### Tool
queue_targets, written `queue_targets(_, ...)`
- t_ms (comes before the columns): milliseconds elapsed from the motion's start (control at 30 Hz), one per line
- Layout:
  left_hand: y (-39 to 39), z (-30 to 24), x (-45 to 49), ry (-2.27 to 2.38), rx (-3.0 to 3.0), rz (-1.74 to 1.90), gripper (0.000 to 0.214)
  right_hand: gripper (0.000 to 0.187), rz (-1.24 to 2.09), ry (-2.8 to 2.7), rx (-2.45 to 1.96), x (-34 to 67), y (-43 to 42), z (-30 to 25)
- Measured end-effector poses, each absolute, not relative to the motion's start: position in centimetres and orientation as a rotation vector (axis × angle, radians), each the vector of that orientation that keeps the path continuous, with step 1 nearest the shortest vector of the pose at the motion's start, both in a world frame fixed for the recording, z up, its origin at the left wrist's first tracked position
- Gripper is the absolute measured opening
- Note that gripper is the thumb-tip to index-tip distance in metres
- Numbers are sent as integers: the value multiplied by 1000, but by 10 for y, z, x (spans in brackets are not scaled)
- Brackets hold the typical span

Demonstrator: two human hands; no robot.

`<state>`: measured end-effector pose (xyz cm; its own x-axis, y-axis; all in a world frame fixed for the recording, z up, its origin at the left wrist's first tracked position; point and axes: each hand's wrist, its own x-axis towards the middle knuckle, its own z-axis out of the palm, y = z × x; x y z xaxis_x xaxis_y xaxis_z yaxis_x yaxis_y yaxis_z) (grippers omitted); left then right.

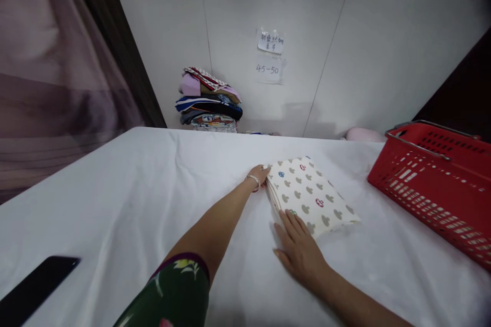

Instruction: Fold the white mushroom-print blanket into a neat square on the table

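Head view looks down over a table covered by a white sheet (146,189), with both bare arms stretched out onto it. The left hand (260,173) reaches far forward, with a bracelet (253,180) on its wrist and a floral sleeve (172,291) on the upper arm. Its fingers (264,169) lie against the far left corner of a folded cloth (312,196). Whether they pinch the edge or only touch it cannot be told, as they are small and partly turned away. The right hand (299,250) lies palm down on the sheet, its fingers (293,219) straight and slightly spread. The tips touch the near corner of the same cloth and grip nothing.

The folded cloth is white with grey, red and blue mouse-head shapes. It lies flat on the sheet between the two sets of fingertips and spreads away to their right. Its layered edge runs along the line from one hand to the other.

To the right of the right fingers, well apart from them, a red basket (433,184) sits on the sheet, its metal handles folded down along the rim. Beyond the left fingers, against the wall, stands a stack of folded clothes (209,99). Two paper notes (270,56) are stuck to the wall above and to the right of it. Far to the left of both hands — and much nearer the person than any fingertip — a black phone (34,286) lies flat on the sheet. A curtain (49,71) hangs at the far left.
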<state>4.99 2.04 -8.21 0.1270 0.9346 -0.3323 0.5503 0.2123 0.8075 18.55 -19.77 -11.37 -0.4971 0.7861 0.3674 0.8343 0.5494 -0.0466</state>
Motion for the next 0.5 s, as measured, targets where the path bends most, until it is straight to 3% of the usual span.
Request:
queue_targets(233,35,-83,51,1599,1586,591,37,46,-194,-2452,-1297,182,-199,-113)
queue_targets(500,6,-87,32,1563,1431,675,39,49,-19,-2375,-1246,189,-201,-110)
